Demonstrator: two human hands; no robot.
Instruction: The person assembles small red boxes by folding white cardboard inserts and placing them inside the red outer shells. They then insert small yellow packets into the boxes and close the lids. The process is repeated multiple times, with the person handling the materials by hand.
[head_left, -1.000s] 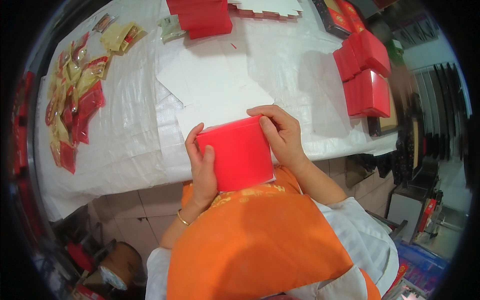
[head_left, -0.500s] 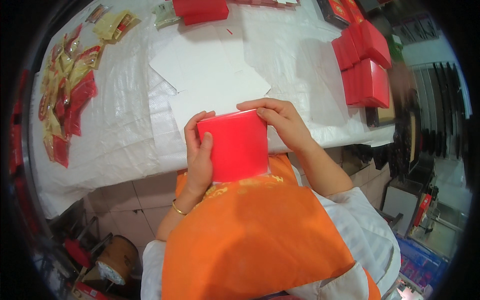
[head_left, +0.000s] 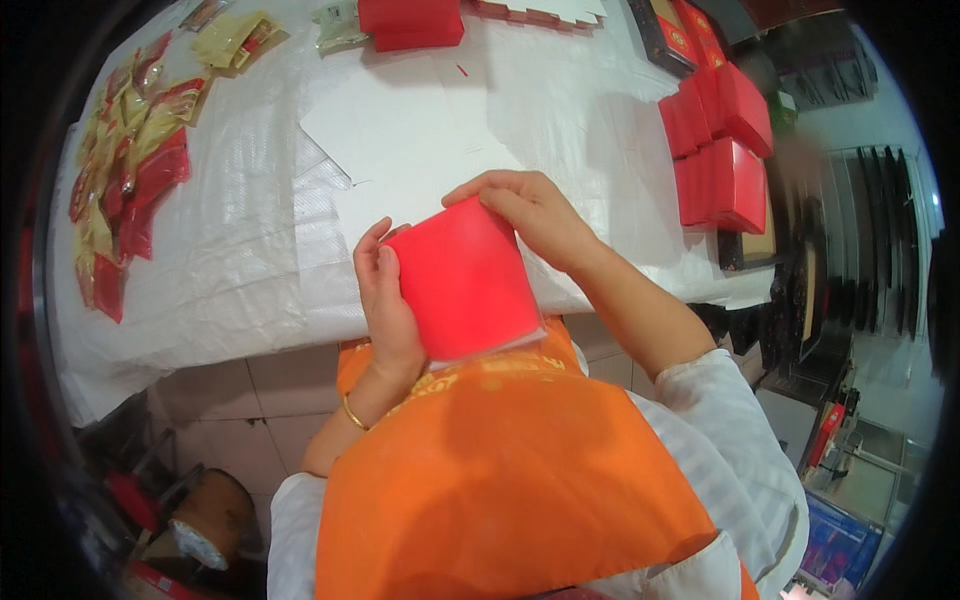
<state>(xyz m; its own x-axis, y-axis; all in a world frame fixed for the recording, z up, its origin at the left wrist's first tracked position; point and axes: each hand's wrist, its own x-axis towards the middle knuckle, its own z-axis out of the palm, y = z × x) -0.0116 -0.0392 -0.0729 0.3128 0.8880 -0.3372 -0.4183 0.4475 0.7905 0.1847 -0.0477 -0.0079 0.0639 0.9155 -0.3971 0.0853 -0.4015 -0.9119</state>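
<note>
A flat-faced red box [head_left: 465, 280], with a strip of clear film along its lower edge, is held between my hands just in front of the table edge. My left hand [head_left: 388, 305] grips its left side, the thumb on the front face and the fingers behind. At the upper right corner, my right hand [head_left: 525, 208] pinches the top edge between thumb and fingers. What lies behind the box is hidden. Beyond it, white paper sheets [head_left: 400, 130] lie on the white-covered table [head_left: 245, 220].
Several red and yellow packets [head_left: 150, 150] lie at the left. Stacked red boxes [head_left: 735, 185] stand at the right edge, dark trays [head_left: 665, 35] behind them. Far back are another red box [head_left: 410, 25] and flat cardboard pieces [head_left: 540, 12]. A brown drum [head_left: 215, 515] stands on the floor, lower left.
The red box has tilted, its right top corner raised and shifted left. My right hand has moved up and left with that corner; my left hand still grips the left side.
</note>
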